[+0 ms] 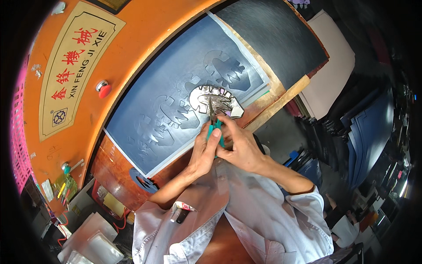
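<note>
Close in front of me, my left hand [203, 153] is closed around teal-handled pliers [212, 129], its thumb along a handle. My right hand [243, 148] meets it from the other side, its curled fingers at the same handles. The slim dark jaws point away from me, over a shiny metal cutting die [202, 93] with a curved, toothed outline. Whether the jaws grip part of the die is too small to tell. Under the die lies a dark blue sheet [149, 83] with several cut outlines of similar shape.
An orange machine body [132, 39] with a red push button [104, 90] rises at the left. A dark board [272, 39] lies beyond the sheet. A wooden strip [281, 103] runs along the right. Stacked blue sheets [369, 136] stand far right; clear plastic bags [99, 246] lie lower left.
</note>
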Motion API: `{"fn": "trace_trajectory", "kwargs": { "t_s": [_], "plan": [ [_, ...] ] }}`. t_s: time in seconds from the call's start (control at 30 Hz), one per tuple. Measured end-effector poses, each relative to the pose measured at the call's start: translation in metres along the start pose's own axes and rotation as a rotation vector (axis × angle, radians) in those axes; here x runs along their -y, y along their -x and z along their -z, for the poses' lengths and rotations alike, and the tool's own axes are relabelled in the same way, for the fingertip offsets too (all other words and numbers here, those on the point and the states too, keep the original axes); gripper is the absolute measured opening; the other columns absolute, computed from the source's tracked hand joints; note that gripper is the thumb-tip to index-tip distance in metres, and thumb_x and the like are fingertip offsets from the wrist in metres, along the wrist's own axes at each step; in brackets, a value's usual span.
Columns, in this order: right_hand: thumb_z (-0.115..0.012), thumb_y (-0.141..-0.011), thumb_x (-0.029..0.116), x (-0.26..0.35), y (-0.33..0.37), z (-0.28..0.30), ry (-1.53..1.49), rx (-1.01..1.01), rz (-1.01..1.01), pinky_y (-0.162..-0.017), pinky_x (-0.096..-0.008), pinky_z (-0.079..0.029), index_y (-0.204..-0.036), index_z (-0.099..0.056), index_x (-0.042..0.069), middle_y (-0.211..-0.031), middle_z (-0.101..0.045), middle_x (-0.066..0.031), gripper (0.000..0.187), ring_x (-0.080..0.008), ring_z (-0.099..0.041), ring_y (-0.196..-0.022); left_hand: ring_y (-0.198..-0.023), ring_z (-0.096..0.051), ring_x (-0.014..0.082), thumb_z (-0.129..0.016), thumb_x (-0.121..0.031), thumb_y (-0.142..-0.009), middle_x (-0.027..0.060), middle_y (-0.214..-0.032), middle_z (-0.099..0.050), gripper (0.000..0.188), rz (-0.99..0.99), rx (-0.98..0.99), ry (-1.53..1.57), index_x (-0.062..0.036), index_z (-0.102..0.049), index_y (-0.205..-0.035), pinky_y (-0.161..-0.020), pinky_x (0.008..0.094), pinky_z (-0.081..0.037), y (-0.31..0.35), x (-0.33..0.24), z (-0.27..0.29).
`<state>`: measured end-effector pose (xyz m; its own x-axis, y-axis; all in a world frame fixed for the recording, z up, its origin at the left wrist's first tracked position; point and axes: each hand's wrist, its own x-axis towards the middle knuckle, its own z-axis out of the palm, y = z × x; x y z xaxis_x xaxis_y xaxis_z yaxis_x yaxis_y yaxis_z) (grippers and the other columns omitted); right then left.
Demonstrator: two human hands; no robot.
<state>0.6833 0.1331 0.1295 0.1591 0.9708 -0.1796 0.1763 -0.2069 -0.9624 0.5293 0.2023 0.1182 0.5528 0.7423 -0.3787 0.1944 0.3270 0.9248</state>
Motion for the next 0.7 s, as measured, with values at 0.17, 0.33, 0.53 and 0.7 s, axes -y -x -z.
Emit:
{"fn": "trace_trajectory", "kwargs": {
  "t_s": [0.17,0.33,0.53,0.7],
  "plan": [
    [-0.068,-0.098,0.008,-0.001,0.003,0.033,-0.192,-0.058,-0.213,-0.067,-0.0256,-0.052,-0.149,-0.047,-0.01,-0.092,-0.068,-0.0055,0.058,-0.0074,-0.061,-0.076,-0.128,-0.057,0.0382,-0.072,-0.019,-0.093,0.0219,-0.134,-0.063,0.05,-0.48,-0.213,-0.682,0.0021,-0.059,-0.137,-0.109,0.0462,-0.044,-0.049,-0.007,0.038],
    [-0.068,-0.099,0.011,0.0,-0.006,0.049,-0.123,0.083,-0.261,-0.055,-0.0273,-0.042,-0.137,-0.057,-0.013,-0.082,-0.063,-0.0037,0.047,-0.0045,-0.051,-0.066,-0.132,-0.053,0.0389,-0.068,-0.013,-0.096,0.0186,-0.138,-0.062,0.042,-0.613,-0.06,-0.782,0.0006,-0.062,-0.135,-0.114,0.0478,-0.04,-0.091,0.012,0.039],
    [-0.069,-0.098,0.024,0.015,-0.015,0.052,0.099,0.068,-0.322,-0.053,-0.0329,-0.04,-0.129,-0.064,-0.015,-0.059,-0.048,-0.0041,0.05,-0.0072,-0.048,-0.057,-0.132,-0.054,0.0397,-0.064,-0.011,-0.099,0.0186,-0.137,-0.063,0.037,-0.61,-0.09,-0.758,-0.001,-0.064,-0.135,-0.115,0.0471,-0.041,-0.094,0.022,0.038],
    [-0.07,-0.097,0.026,0.015,-0.011,0.054,0.164,0.088,-0.363,-0.053,-0.0347,-0.041,-0.132,-0.061,-0.017,-0.057,-0.049,-0.0058,0.056,-0.0096,-0.05,-0.054,-0.131,-0.054,0.0396,-0.063,-0.009,-0.1,0.0182,-0.136,-0.064,0.034,-0.616,-0.094,-0.725,-0.0012,-0.064,-0.133,-0.115,0.047,-0.042,-0.097,0.025,0.039]
  ]
}}
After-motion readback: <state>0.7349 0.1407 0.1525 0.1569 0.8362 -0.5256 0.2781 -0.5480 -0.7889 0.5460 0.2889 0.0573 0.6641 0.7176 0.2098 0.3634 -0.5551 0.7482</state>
